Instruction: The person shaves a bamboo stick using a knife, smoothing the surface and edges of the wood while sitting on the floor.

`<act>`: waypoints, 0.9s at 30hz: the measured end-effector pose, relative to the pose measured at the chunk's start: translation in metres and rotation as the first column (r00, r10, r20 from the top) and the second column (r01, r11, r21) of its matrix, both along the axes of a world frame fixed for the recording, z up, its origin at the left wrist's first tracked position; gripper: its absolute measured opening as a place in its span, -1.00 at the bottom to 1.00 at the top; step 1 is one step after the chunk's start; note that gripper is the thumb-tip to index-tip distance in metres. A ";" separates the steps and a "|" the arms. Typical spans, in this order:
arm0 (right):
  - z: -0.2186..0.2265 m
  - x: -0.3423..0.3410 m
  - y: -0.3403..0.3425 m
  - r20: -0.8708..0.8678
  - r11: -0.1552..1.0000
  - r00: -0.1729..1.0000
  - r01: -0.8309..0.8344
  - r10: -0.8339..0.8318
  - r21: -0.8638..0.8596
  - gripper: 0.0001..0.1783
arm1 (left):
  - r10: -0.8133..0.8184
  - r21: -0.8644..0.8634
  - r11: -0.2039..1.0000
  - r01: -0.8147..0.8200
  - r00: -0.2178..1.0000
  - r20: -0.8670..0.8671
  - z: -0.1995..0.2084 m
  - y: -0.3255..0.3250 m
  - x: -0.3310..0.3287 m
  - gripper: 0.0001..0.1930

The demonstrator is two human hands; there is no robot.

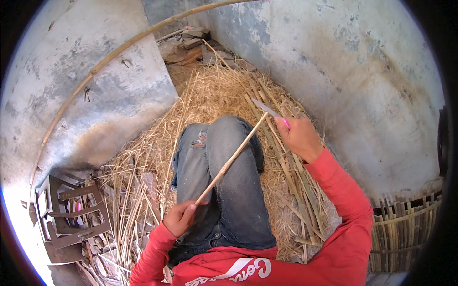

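**Stick slanting across my knee, blade at its far tip**

Both hands are closed on something. My left hand (180, 217) grips the near end of a thin bamboo stick (229, 161), low beside my thigh. Its long axis climbs up and to the right across my jeans-clad knee (224, 143). At its far tip my right hand (299, 137) is clenched round a pink-handled knife (268, 110), blade meeting the stick end, so the right is nearer the working tip. Straw and split bamboo strips (286, 186) lie on the floor around me.
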State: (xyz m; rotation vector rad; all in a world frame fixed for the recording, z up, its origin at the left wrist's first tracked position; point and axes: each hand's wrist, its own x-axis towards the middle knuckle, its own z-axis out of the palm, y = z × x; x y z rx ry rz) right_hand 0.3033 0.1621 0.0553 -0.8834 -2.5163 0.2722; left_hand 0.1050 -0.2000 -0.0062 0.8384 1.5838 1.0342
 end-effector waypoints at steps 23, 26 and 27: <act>-0.005 -0.009 0.027 -0.002 0.988 0.988 0.156 -0.156 -0.014 -0.40 | 0.014 -0.017 1.000 -0.015 0.998 -0.053 0.025 0.008 0.013 -0.54; 0.007 -0.003 0.031 -0.070 0.994 0.992 0.110 -0.108 0.029 -0.39 | -0.011 -0.027 1.000 0.009 0.999 -0.044 0.019 0.002 0.005 -0.54; 0.009 -0.002 0.022 -0.118 0.999 0.992 0.033 -0.036 -0.031 -0.38 | -0.003 -0.018 1.000 0.003 0.999 -0.041 0.020 0.005 0.002 -0.54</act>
